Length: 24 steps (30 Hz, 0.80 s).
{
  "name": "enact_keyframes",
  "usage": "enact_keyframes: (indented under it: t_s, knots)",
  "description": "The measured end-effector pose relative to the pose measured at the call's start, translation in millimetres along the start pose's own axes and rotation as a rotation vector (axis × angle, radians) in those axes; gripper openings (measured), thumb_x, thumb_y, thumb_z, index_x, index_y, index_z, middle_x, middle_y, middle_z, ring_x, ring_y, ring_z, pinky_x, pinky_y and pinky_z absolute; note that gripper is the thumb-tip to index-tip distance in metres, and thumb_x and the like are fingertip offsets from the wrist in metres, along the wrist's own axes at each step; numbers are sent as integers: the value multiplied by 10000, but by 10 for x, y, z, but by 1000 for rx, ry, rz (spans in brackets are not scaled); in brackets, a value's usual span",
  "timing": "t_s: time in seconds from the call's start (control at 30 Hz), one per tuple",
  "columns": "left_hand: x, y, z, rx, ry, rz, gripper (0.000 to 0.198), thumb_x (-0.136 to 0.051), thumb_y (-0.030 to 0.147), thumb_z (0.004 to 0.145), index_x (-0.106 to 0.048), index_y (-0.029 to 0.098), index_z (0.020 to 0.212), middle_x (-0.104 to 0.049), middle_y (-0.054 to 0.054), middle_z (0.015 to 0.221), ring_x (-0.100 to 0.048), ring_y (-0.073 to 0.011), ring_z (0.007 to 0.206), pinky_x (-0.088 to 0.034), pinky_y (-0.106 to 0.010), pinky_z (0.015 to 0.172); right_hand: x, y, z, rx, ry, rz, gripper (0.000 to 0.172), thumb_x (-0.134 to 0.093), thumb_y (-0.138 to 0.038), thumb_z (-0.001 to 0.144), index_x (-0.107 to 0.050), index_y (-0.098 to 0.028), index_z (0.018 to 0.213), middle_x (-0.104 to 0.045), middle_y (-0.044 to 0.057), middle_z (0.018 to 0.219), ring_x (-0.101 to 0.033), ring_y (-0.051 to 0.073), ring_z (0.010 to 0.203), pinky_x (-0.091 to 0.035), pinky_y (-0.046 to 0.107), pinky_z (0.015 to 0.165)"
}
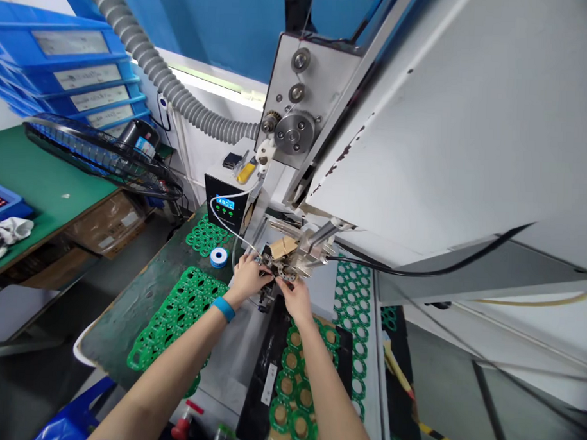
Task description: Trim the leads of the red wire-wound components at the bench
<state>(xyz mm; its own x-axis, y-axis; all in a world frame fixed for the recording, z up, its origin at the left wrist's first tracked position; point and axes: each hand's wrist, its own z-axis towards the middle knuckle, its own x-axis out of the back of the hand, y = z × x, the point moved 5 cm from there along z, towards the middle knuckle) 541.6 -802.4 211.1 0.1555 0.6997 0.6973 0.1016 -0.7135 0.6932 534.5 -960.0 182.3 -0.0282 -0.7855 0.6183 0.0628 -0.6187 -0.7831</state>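
Note:
Both hands meet at the small metal head (286, 271) of a bench machine. My left hand (249, 277), with a blue band (223, 309) on its wrist, reaches the head's left side, fingers closed on a small part I cannot make out. From the right, my right hand (294, 298) has its thumb and fingers pinched at the front of the head; what they grip is hidden. A tan taped piece (283, 246) sits just above the fingers. A thin white tube (226, 225) runs down to the head.
Green circuit-board panels (179, 315) lie left of my arms. More boards with round brown centres (291, 361) sit on a black fixture, and another panel (352, 299) lies right. A solder spool (219, 257) is near a lit display box (225, 208). A fan (103, 152) stands left.

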Motion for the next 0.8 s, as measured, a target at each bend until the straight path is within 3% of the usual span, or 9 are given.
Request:
enact_keyframes:
  t_s: [0.27,0.8]
  knots:
    - [-9,-32,12,8,1,-5,171,-661,338,705,-720,311,863,-513,-46,1256,-346,-298,1244,-332,-449,1000,-15,-7,5,1,-27,-14,202,-567,-353,776,-649,-171,743,-681,58,730,-606,184,682,-467,338,672]
    - [-14,-33,-4,-54,63,-15,155,-649,298,724,-719,278,861,-532,-49,1237,-378,-269,1223,-350,-412,999,-84,-21,7,26,-97,-54,132,-567,-238,807,-640,-149,871,-680,39,836,-626,165,771,-484,352,747]
